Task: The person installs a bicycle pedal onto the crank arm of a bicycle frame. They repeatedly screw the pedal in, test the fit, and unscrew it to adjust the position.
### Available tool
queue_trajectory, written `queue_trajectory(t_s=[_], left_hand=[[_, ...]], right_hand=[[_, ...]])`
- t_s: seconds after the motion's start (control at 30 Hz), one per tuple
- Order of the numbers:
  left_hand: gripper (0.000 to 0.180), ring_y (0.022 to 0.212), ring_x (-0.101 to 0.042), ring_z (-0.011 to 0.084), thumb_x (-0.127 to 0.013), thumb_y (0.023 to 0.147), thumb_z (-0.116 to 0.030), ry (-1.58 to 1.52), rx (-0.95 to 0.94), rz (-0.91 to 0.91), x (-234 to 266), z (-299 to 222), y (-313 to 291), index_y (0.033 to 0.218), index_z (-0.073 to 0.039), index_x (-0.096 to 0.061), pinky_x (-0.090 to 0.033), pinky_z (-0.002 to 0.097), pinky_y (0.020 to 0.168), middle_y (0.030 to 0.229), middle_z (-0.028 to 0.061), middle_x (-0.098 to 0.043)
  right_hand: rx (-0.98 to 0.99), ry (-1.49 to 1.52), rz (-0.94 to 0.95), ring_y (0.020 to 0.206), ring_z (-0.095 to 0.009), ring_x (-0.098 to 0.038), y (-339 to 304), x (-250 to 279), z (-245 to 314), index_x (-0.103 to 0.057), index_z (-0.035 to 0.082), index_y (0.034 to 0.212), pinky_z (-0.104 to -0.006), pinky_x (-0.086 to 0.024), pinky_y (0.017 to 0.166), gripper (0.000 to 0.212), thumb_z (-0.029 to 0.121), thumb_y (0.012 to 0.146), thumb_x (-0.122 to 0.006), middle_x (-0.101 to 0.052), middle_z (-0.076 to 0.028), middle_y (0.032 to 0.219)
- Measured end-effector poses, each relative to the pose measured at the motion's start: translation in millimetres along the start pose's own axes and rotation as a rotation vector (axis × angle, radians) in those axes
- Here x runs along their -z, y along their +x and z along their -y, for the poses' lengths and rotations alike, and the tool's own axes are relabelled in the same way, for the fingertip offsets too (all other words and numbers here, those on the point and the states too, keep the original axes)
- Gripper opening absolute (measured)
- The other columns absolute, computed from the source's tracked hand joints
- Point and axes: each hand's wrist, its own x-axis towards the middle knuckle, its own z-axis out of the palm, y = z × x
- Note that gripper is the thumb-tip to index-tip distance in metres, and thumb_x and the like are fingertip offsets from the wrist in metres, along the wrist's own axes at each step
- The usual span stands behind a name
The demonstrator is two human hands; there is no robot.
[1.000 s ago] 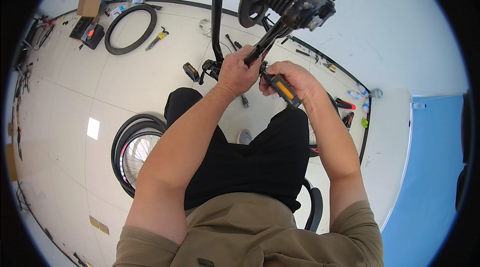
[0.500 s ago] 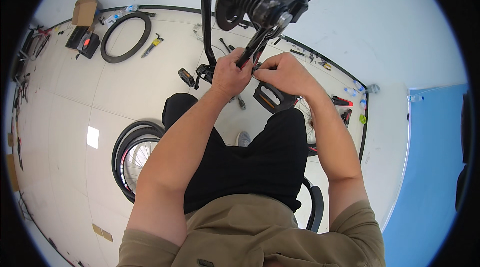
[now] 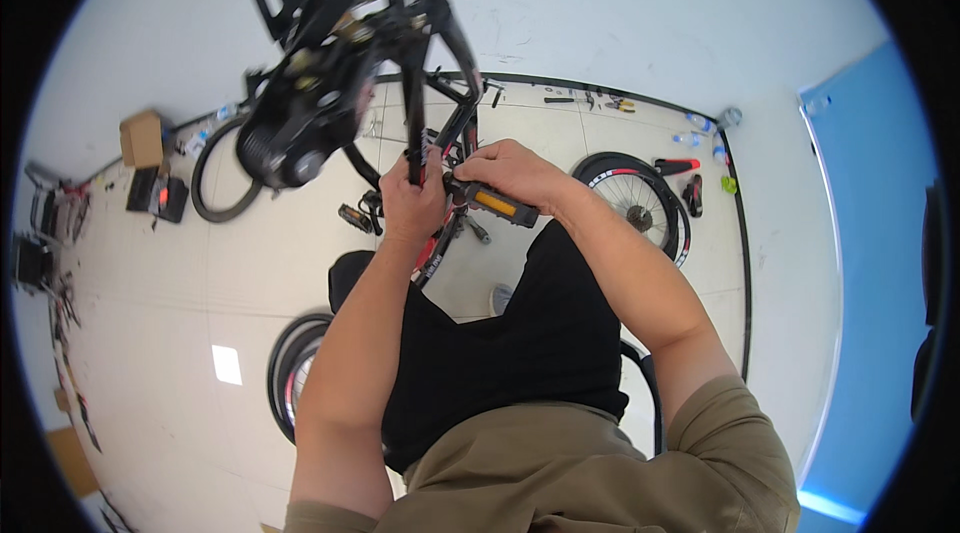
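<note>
A black bicycle frame [image 3: 416, 113] with red markings stands before me, between my knees. My left hand [image 3: 412, 205] is wrapped round one of its tubes. On its right side, my right hand [image 3: 512, 173] has its fingers pinched together beside the crank, just above a black pedal [image 3: 502, 205] with an orange reflector. What lies between those fingertips is hidden. A second pedal [image 3: 355, 218] sticks out on the frame's left. Nearest the camera looms a blurred black part [image 3: 310, 103] with cutouts, a coil spring and a bolt, above and left of my hands.
A wheel [image 3: 640, 218] lies at the right, near a red-and-black saddle [image 3: 677, 166] and bottles [image 3: 700, 121]. Pliers [image 3: 622, 105] lie by the wall. Leftward are a loose tyre [image 3: 202, 178], an opened cardboard box [image 3: 142, 140] and, lower, wheels [image 3: 278, 373]. A tool [image 3: 478, 230] lies below the pedal.
The frame and its spring part have swung left and upward in view. Both hands now appear further left and lower. The right pedal has turned, showing its reflector edge.
</note>
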Motion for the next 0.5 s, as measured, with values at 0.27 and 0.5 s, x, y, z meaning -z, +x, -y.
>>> queue_trajectory(t_s=[0.27,0.5], left_hand=[[0.024,0.065,-0.064,0.0179,-0.062,0.097,-0.018,0.045,-0.040,-0.022,5.0,14.2,3.8,0.094,0.004,-0.071,-0.050,0.0313,0.066,0.071,0.0125,-0.067],[0.027,0.074,-0.059,0.0135,-0.061,0.096,-0.017,-0.013,0.090,0.018,2.9,5.1,1.0,0.099,0.008,-0.069,-0.049,0.0272,0.072,0.081,0.0058,-0.065]], right_hand=[[0.186,0.448,-0.117,0.092,-0.013,-0.065,-32.3,-12.0,-14.7,-0.073,-0.003,0.107,-0.0270,-0.052,0.083,0.039,0.033,0.095,-0.066,-0.072,-0.009,0.102],[0.449,0.101,-0.208,0.096,-0.010,-0.063,-73.6,-22.7,-42.1,-0.066,0.002,0.124,-0.0280,-0.051,0.087,0.050,0.021,0.081,-0.084,-0.071,-0.005,0.107]])
